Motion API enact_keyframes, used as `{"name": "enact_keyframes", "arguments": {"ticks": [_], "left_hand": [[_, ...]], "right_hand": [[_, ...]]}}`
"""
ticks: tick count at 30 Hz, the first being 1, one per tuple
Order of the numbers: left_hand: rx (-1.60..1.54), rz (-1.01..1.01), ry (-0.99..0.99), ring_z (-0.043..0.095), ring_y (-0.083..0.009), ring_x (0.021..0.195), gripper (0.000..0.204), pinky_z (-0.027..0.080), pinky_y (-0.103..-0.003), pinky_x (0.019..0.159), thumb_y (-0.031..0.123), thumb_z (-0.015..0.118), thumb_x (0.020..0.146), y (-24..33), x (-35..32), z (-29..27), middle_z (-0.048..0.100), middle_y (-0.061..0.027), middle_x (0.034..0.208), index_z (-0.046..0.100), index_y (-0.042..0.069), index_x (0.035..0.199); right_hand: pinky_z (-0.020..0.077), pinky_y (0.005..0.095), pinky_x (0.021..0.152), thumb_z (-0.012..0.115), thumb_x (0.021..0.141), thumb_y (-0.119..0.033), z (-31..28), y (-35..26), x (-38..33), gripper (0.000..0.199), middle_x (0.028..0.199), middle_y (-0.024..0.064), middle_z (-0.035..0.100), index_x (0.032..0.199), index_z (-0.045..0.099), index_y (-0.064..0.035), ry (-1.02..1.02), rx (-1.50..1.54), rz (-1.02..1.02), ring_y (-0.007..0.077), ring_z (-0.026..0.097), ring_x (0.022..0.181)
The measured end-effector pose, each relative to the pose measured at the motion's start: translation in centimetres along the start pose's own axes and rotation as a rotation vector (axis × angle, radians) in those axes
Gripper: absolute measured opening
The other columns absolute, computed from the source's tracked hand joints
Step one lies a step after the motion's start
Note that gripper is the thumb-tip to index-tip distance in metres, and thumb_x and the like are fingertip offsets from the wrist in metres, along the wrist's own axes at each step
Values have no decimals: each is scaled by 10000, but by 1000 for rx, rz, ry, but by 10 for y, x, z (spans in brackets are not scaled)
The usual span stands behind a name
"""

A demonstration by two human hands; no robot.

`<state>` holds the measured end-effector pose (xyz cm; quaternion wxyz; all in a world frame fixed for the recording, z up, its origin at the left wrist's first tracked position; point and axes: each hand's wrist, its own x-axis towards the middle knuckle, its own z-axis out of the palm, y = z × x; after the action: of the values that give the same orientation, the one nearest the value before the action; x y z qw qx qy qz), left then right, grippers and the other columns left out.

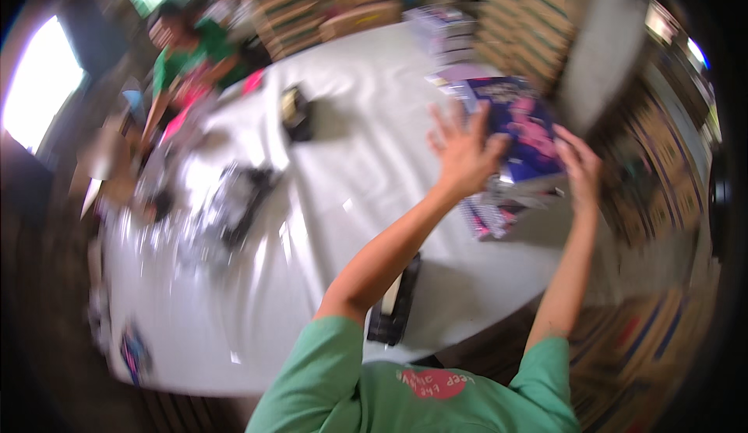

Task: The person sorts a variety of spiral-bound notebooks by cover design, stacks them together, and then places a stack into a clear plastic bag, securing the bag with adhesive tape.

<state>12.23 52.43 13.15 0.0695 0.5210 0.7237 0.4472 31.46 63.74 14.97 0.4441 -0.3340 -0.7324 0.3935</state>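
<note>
At the right side of the table, a dark purple book (523, 133) with a pink picture on its cover lies on top of other flat pieces. My left hand (466, 151) reaches over its left edge, fingers spread, with some blur. Along the book's right edge, my right hand (578, 167) has its fingers bent around the border. Pink-and-white patterned packs (491, 219) stick out below the book on the near side. How many pieces lie under it I cannot make out.
Two black tape dispensers (394, 302) (296, 114) stand on the white-covered table (366, 176). Crumpled clear plastic (226, 207) lies at left. Stacked books (442, 32) and cardboard boxes (526, 24) stand at the back. Another person in green (195, 59) is at the far left.
</note>
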Motion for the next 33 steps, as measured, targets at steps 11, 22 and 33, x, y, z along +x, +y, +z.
{"name": "enact_keyframes", "arguments": {"ticks": [11,22,33], "left_hand": [[255,-417,633,219,-420,1323,701,215,-494,1072,304,724,731,-146,-237,-180,286,-237,1403,406,167,1341],[859,-834,1562,275,-365,1305,830,223,-392,1082,376,675,801,-183,-618,-476,287,-270,1391,263,-89,1350],[-391,-1398,1311,476,-335,1137,981,359,-428,972,779,486,703,-394,-818,-688,536,-260,1180,516,-78,1180]], "right_hand": [[433,340,921,565,904,-187,-40,-2,47,265,1163,144,594,1097,633,-18,195,-730,-782,219,569,1069],[427,281,910,586,756,118,375,-182,-236,403,1086,129,627,1148,571,27,-1413,393,-437,187,582,1050],[152,415,1101,547,880,-429,751,-335,-498,795,1487,115,203,1440,137,-41,-1861,488,565,211,148,1385]]}}
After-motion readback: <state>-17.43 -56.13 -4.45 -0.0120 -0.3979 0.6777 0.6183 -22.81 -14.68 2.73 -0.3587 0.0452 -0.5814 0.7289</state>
